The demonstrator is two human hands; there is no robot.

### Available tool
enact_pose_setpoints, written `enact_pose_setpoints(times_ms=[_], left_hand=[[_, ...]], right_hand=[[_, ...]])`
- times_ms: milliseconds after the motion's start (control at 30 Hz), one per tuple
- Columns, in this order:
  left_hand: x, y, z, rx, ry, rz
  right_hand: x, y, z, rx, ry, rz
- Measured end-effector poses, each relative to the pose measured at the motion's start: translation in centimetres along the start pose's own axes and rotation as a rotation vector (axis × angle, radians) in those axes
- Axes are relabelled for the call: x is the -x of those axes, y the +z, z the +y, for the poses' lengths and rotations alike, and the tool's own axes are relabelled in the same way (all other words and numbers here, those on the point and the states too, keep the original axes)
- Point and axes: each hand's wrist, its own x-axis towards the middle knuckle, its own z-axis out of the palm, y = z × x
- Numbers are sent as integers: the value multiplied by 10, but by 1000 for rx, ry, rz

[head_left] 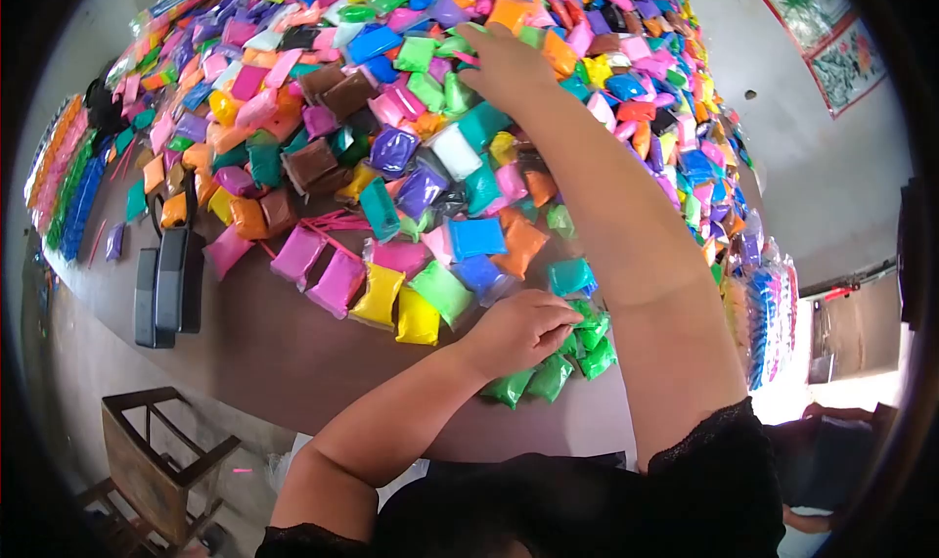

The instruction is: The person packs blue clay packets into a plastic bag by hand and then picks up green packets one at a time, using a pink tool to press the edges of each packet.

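My left hand [520, 334] is closed above a small group of green packets [550, 376] near the table's front edge. Its fingertips are pressed together against the packets, and whatever they may hold is hidden. Reaching far into the heap, my right hand [505, 67] has its fingers apart beside light green packets [418, 54]. A bit of pink shows between its finger and thumb, probably part of the heap behind. Between the hands lie a blue packet [476, 238], an orange packet [520, 246] and a teal packet [569, 276].
A large heap of coloured packets [372, 44] covers the table [264, 353]. A black holder-like object [166, 289] stands at the left. Bundled long bags [73, 181] hang at the left edge, more bags [768, 313] at the right. A wooden stool [161, 460] is below; another person [831, 460] is at the right.
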Motion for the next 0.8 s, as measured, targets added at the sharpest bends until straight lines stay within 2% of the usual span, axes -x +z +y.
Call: enact_pose_setpoints(times_ms=[67, 233, 300, 333, 367, 433, 467, 533, 567, 600, 633, 667, 800], left_hand=[[1, 1, -1, 7, 22, 26], [1, 2, -3, -33, 0, 8], [1, 0, -5, -28, -16, -27], [-2, -2, -6, -98, 15, -33], [3, 1, -6, -150, 35, -50], [4, 3, -4, -206, 3, -24], [3, 3, -3, -192, -10, -23], [4, 2, -1, -206, -7, -23], [1, 0, 0, -233, 8, -25], [0, -1, -1, -224, 22, -39], [4, 0, 0, -212, -27, -25], [4, 0, 1, -209, -69, -12], [6, -4, 3, -306, -13, -9]], right_hand=[[-6, 1, 9, 44, 10, -48], [-10, -20, 35, -28, 84, -4], [5, -24, 57, -49, -17, 213], [19, -40, 57, 16, -20, 193], [35, -44, 70, -66, -33, 206], [93, -71, 73, -281, 35, 173], [130, -79, 80, -263, 80, 166], [212, -108, 80, -458, 187, 64], [251, -121, 74, -270, 323, 44], [294, -114, 81, -387, 221, 174], [334, -116, 83, -356, 259, 154], [375, -114, 85, -392, 394, 119], [514, -75, 91, -690, 874, 149]])
